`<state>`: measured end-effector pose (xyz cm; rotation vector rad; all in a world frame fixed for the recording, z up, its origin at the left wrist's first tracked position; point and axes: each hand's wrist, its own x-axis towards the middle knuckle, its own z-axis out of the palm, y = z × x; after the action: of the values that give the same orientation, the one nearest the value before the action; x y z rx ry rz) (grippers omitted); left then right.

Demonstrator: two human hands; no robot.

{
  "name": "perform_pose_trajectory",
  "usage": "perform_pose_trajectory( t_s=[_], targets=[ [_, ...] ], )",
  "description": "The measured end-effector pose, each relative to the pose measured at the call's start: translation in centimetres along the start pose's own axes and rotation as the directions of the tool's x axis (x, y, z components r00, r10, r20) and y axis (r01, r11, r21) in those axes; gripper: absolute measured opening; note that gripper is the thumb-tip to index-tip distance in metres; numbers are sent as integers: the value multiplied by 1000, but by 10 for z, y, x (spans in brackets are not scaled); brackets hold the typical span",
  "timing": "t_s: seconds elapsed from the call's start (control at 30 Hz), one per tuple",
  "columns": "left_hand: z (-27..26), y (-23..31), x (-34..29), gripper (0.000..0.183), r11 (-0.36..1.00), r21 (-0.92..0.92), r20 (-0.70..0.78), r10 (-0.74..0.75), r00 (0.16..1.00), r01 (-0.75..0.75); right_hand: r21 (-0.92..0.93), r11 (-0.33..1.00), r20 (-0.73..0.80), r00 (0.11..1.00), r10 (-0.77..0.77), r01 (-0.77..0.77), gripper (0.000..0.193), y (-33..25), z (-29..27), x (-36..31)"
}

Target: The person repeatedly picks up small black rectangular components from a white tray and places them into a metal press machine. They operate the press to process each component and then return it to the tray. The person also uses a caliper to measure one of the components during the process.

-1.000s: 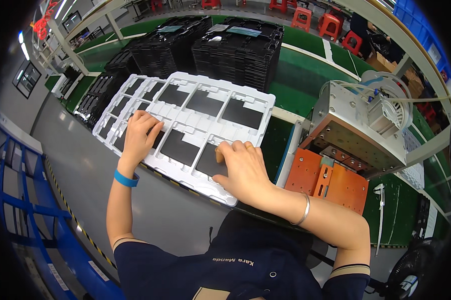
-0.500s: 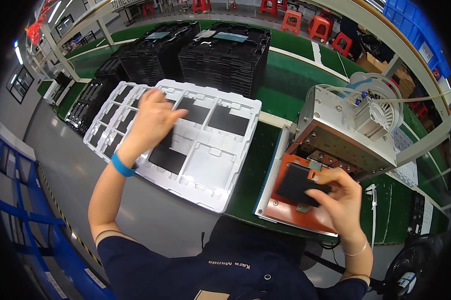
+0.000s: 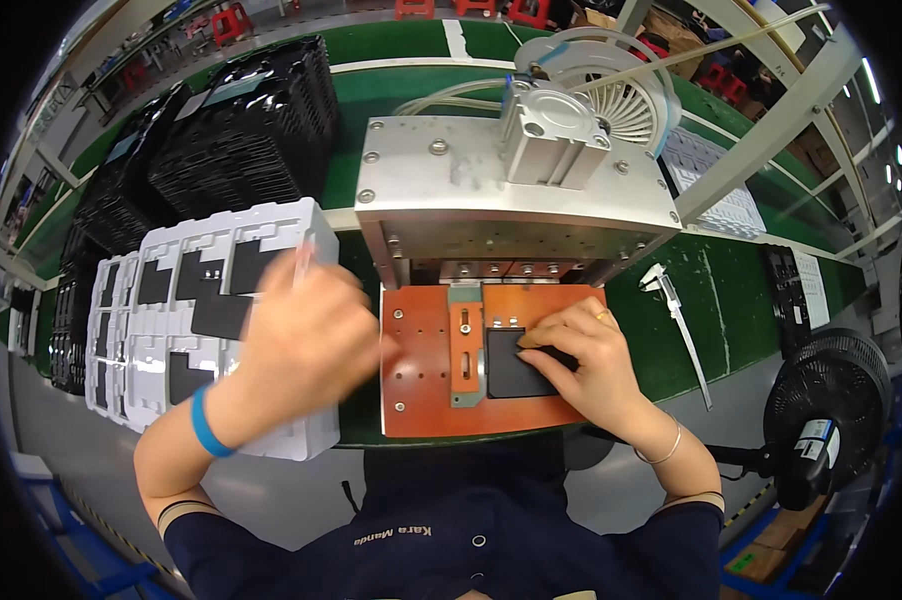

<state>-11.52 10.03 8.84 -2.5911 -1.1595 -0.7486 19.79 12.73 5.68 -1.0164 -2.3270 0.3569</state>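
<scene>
My right hand pinches a black flat rectangular piece between thumb and fingers. That piece lies on the orange plate of a metal press, against a slotted orange block. Two small metal tabs show at its far edge. My left hand, smeared by motion, is over the right side of a white compartment tray. Beside its fingers another black flat piece lies across a tray divider; whether those fingers grip it is unclear. More black pieces sit in the tray compartments.
The silver press head with its cylinder stands just beyond the plate. Black tray stacks rise at far left. A caliper lies on the green bench at right, near a black fan.
The view has swung toward the press. My right hand has lowered its black piece flat onto the orange plate. My left hand has shifted from the tray's middle to its right side.
</scene>
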Motion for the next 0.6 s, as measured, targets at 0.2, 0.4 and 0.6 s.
perform_pose_trajectory(
  t_s=[0.2, 0.4, 0.6],
  targets=[
    [39, 48, 4, 64, 926, -331, 312, 289, 905, -181, -57, 984, -5, 986, -169, 168, 27, 5, 18, 8],
    [45, 47, 4, 64, 917, -352, 372, 322, 870, -189, -99, 981, 44, 986, -161, 165, 30, 1, 20, 8],
    [42, 45, 4, 65, 917, -366, 394, 309, 866, -160, -152, 983, -4, 995, -103, 101, 32, -2, 20, 13]
  ],
)
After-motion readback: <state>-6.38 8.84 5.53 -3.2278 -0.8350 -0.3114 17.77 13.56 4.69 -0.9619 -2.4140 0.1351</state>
